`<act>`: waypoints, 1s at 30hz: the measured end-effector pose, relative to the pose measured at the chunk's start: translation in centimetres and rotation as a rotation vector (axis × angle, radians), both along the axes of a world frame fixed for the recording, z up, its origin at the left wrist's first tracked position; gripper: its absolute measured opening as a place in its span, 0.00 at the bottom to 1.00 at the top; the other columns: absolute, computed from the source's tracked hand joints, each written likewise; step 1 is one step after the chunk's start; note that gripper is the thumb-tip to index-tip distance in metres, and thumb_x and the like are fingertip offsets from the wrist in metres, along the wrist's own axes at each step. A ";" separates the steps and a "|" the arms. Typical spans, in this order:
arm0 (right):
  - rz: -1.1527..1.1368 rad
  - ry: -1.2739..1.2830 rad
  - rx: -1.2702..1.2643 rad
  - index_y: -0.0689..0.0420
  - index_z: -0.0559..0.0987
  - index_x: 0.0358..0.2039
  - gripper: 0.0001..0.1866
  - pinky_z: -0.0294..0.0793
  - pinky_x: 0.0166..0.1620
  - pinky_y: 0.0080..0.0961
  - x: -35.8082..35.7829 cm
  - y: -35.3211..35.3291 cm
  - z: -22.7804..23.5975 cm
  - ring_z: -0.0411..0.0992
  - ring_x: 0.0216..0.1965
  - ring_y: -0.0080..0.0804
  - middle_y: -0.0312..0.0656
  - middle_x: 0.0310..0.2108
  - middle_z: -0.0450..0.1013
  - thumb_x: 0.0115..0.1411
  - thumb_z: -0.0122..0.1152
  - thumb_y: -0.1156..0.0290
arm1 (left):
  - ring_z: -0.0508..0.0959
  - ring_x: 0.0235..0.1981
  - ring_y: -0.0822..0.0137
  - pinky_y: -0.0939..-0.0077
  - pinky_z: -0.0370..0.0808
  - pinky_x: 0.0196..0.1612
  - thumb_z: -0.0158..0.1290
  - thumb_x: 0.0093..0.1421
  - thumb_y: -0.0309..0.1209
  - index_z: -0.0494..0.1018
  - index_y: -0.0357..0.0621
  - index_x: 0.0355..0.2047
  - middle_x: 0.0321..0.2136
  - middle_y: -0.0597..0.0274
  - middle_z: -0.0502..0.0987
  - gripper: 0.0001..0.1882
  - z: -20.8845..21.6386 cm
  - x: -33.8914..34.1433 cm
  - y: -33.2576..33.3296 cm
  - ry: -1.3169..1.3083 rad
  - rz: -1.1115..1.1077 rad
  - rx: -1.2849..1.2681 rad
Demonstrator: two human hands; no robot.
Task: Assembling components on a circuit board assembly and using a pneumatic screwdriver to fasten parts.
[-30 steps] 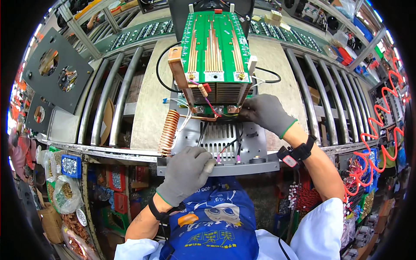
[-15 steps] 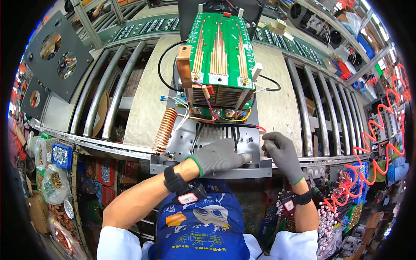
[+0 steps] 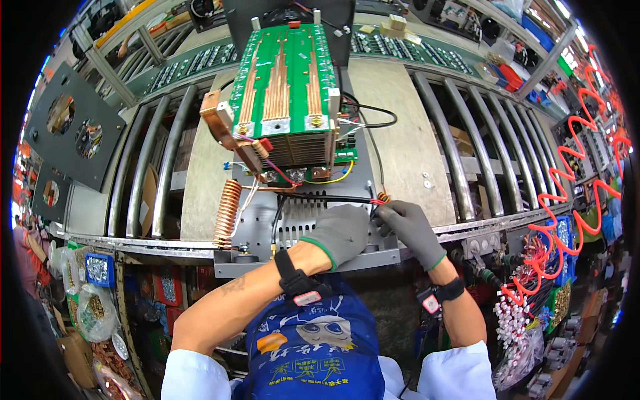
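My right hand (image 3: 410,232), in a grey glove, pinches the red-sleeved end of a black cable (image 3: 327,198) at the right of a grey metal chassis (image 3: 230,268). Touching that end, just above my fingertips, is a small ring wound in orange and black (image 3: 383,197). My left hand (image 3: 341,235), gloved too, reaches across the chassis's front right part, close to the right hand; its fingers point away and are mostly hidden. Behind my hands stands a finned block topped by a green circuit board (image 3: 277,80). A copper coil (image 3: 228,213) rises at the chassis's front left corner.
Steel rollers (image 3: 440,133) flank the pale board (image 3: 400,127) under the chassis. A red coiled hose (image 3: 567,173) hangs at the right. Bins of small parts (image 3: 100,269) and bundled white connectors (image 3: 517,333) sit below the bench edge.
The view has shifted, so the circuit-board block sits further left. My right hand has closed on the red-sleeved cable end, and the wound ring now shows beside it. My left hand has turned, fingers pointing away.
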State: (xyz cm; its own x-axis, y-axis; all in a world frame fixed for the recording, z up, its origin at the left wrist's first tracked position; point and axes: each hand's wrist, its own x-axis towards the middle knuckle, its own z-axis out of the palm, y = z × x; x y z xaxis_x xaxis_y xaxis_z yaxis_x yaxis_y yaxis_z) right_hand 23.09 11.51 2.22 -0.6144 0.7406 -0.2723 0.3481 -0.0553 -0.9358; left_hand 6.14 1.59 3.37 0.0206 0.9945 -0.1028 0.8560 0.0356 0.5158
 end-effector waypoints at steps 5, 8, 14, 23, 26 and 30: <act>0.028 -0.048 0.291 0.64 0.83 0.42 0.15 0.79 0.40 0.30 -2.2 1.6 -1.0 0.81 0.34 0.33 0.47 0.31 0.81 0.58 0.64 0.68 | 0.81 0.35 0.39 0.47 0.75 0.41 0.50 0.61 0.36 0.79 0.38 0.29 0.29 0.42 0.80 0.14 2.0 -1.7 -1.1 -0.041 -0.070 0.023; 0.139 -0.084 0.469 0.61 0.83 0.41 0.13 0.79 0.44 0.32 -2.8 2.3 -1.7 0.81 0.38 0.42 0.50 0.35 0.81 0.57 0.64 0.69 | 0.80 0.37 0.39 0.46 0.75 0.43 0.46 0.67 0.46 0.77 0.36 0.34 0.29 0.39 0.79 0.23 4.1 -1.5 -1.5 -0.043 -0.146 -0.209; 0.249 -0.047 0.413 0.61 0.82 0.46 0.15 0.78 0.47 0.30 -1.2 2.5 -1.4 0.80 0.41 0.36 0.48 0.40 0.81 0.60 0.61 0.71 | 0.82 0.41 0.44 0.54 0.78 0.46 0.55 0.58 0.63 0.75 0.32 0.45 0.39 0.42 0.79 0.39 6.1 1.6 -3.5 0.208 -0.122 -0.324; -0.242 0.188 0.060 0.66 0.79 0.49 0.15 0.77 0.47 0.24 2.8 -2.9 0.8 0.78 0.41 0.26 0.43 0.39 0.80 0.68 0.53 0.71 | 0.77 0.45 0.50 0.56 0.74 0.47 0.68 0.50 0.51 0.72 0.35 0.48 0.41 0.50 0.76 0.36 4.9 -0.8 -9.1 0.215 0.069 0.127; -0.288 0.237 0.273 0.67 0.78 0.49 0.18 0.74 0.50 0.27 2.7 -6.2 0.0 0.76 0.43 0.30 0.45 0.42 0.78 0.69 0.51 0.65 | 0.76 0.47 0.49 0.55 0.73 0.48 0.67 0.52 0.49 0.72 0.36 0.49 0.47 0.50 0.74 0.34 4.4 -2.9 -12.2 0.169 0.066 0.321; -0.357 0.286 0.393 0.67 0.78 0.48 0.20 0.71 0.51 0.28 1.4 -8.2 -1.3 0.73 0.44 0.30 0.45 0.40 0.77 0.69 0.49 0.62 | 0.76 0.43 0.49 0.56 0.73 0.46 0.65 0.55 0.45 0.73 0.39 0.49 0.45 0.52 0.76 0.28 4.0 -5.7 -16.3 0.096 0.079 0.484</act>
